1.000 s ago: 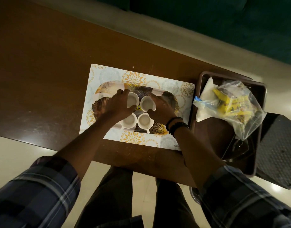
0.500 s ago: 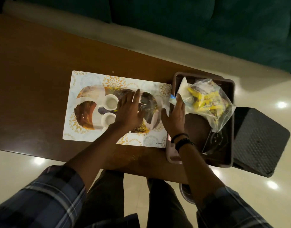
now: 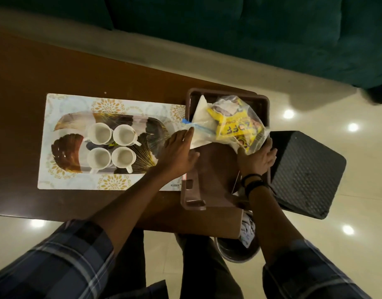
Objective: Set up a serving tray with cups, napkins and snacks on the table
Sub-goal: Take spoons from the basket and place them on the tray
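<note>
Head view, looking straight down: a long dark-brown wooden table (image 3: 56, 74) fills the left and middle, with a dark green upholstered sofa (image 3: 250, 29) beyond its far edge. Off past the right hand's fingertips sits a black perforated plastic stool (image 3: 306, 169) on the pale floor. On the table, well to the left of the left hand's fingers, lies a pale rectangular placemat with gold floral medallions (image 3: 77, 102), and on it an oval serving tray printed in brown, gold and white (image 3: 64, 152). Both hands reach into a brown rectangular plastic tray with raised rim (image 3: 192, 201) at the table's right end, just beside the placemat.

Between and just beyond the fingers of both hands rests a clear zip-top plastic bag of yellow snack packets (image 3: 235, 126), tilted against the brown tray's far half (lettering on the packets is too blurred to read fully). A folded white paper napkin (image 3: 202, 113) stands up just beside the bag, beyond the left fingertips.

Left hand (image 3: 179, 152) is flat, fingers together and extended, tips touching the bag's blue zip edge; it grips nothing that I can see. Right hand (image 3: 258, 158), with dark bead bracelets on the wrist, has fingers spread wide against the bag's lower right corner, not closed on it.

Four small white ceramic cups (image 3: 111, 146) stand upright in a two-by-two cluster on the serving tray, left of the left hand.
</note>
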A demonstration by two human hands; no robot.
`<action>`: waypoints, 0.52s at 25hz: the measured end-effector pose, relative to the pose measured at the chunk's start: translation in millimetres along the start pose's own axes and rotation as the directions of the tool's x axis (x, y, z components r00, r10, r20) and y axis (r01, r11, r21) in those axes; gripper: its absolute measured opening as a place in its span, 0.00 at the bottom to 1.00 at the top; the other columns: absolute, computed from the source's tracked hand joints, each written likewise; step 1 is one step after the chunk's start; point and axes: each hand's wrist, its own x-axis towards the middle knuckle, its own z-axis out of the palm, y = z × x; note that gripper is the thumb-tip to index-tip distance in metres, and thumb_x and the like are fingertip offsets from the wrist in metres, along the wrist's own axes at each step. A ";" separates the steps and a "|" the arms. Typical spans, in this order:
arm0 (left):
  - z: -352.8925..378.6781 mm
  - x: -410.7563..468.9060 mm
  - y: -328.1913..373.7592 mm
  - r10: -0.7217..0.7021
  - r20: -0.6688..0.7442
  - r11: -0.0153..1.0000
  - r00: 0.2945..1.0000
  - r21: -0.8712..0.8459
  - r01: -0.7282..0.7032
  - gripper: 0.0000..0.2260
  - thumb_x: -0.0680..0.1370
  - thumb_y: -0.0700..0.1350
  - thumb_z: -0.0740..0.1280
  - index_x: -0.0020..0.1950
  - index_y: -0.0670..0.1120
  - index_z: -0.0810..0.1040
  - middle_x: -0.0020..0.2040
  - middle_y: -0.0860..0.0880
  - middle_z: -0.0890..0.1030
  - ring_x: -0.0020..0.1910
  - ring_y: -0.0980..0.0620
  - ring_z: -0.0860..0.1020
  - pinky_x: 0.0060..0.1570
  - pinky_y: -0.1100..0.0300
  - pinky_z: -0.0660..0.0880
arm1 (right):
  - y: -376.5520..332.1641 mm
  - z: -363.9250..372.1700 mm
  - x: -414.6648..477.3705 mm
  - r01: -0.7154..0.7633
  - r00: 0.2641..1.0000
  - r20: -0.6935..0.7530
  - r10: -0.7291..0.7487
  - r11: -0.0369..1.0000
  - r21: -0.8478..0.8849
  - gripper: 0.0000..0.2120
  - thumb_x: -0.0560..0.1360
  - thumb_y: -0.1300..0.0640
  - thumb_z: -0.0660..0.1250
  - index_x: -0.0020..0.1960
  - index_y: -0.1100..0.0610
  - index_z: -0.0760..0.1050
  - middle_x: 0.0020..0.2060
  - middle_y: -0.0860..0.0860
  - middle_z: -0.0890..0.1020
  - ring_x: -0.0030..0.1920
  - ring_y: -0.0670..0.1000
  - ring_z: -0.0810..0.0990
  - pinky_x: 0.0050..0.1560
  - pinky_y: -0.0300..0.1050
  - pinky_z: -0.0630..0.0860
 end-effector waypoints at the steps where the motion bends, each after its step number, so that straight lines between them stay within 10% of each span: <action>1: 2.2 1.2 2.9 -0.004 0.009 1.000 1.000 -0.003 0.004 0.33 0.75 0.54 0.62 0.75 0.40 0.59 0.70 0.39 0.69 0.69 0.40 0.67 0.66 0.45 0.66 | 3.5 -2.6 7.2 0.004 0.999 0.049 -0.006 0.999 0.054 0.46 0.68 0.51 0.74 0.77 0.57 0.52 0.75 0.60 0.61 0.74 0.63 0.61 0.74 0.59 0.57; 8: 22.3 13.6 22.4 -0.091 0.050 0.994 0.995 -0.048 0.093 0.27 0.76 0.50 0.66 0.72 0.42 0.64 0.69 0.40 0.71 0.67 0.38 0.68 0.64 0.45 0.68 | 9.5 -15.1 25.5 -0.004 0.984 0.175 -0.037 0.974 0.227 0.39 0.67 0.49 0.71 0.74 0.49 0.56 0.55 0.52 0.81 0.56 0.55 0.80 0.60 0.59 0.76; 13: 32.3 16.2 29.1 -0.111 0.025 0.989 0.993 -0.097 0.113 0.23 0.76 0.49 0.66 0.68 0.42 0.69 0.63 0.41 0.75 0.63 0.39 0.71 0.60 0.46 0.70 | 14.7 -13.5 22.8 0.098 0.979 0.150 -0.139 0.962 0.254 0.29 0.73 0.65 0.66 0.72 0.56 0.62 0.34 0.43 0.74 0.35 0.42 0.75 0.48 0.48 0.78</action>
